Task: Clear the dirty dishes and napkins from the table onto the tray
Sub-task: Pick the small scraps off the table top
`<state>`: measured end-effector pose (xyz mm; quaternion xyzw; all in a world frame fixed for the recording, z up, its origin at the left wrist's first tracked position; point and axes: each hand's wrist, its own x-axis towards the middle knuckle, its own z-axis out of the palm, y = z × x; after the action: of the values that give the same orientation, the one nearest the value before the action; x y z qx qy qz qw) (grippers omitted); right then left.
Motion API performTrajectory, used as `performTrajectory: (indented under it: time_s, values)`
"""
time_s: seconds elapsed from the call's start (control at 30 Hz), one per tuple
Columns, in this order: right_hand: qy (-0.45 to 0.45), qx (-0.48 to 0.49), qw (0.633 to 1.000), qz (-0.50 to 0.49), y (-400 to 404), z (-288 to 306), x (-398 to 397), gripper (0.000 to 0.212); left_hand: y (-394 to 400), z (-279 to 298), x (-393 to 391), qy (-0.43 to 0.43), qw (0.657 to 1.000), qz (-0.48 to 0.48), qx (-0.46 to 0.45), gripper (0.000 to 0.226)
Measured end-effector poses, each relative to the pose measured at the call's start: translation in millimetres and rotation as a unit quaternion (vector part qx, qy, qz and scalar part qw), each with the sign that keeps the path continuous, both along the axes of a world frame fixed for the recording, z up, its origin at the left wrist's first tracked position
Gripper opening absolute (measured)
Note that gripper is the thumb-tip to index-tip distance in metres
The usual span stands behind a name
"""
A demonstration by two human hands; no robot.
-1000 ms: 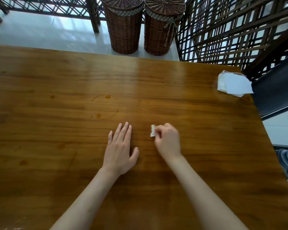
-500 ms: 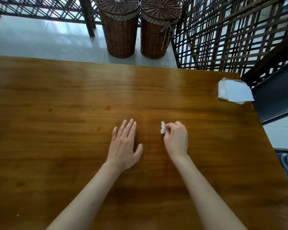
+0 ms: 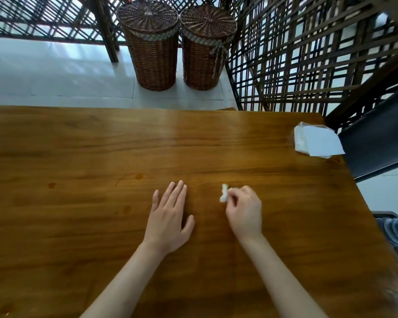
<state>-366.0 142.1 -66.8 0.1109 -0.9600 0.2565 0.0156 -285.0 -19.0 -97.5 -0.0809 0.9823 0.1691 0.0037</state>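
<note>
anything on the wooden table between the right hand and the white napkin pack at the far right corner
Nothing: the head view shows bare wood between the right hand and the white napkin pack.

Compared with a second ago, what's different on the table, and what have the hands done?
Little has changed: the view has tilted, so the table sits lower in frame. The right hand still pinches the small white napkin scrap; the left hand stays flat on the wood. The napkin pack has not moved.

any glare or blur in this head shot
Head view: a pale window sheen streaks the glossy brown wooden table; the right hand and its pinched small white napkin scrap look slightly soft; wide-angle distortion bends the frame's edges.
</note>
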Motion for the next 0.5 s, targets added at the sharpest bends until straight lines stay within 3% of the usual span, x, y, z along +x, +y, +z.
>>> performTrajectory:
  time_s: [0.13,0.5]
  values:
    - [-0.010,0.003,0.994,-0.109,11.1,2.4,-53.2,0.018,0.9,3.3,-1.8,0.006,1.000,-0.001,0.006,0.071]
    - [0.007,-0.010,0.991,-0.134,3.4,-12.7,-71.5,0.019,4.7,6.4,1.1,0.015,1.000,0.009,-0.019,0.068]
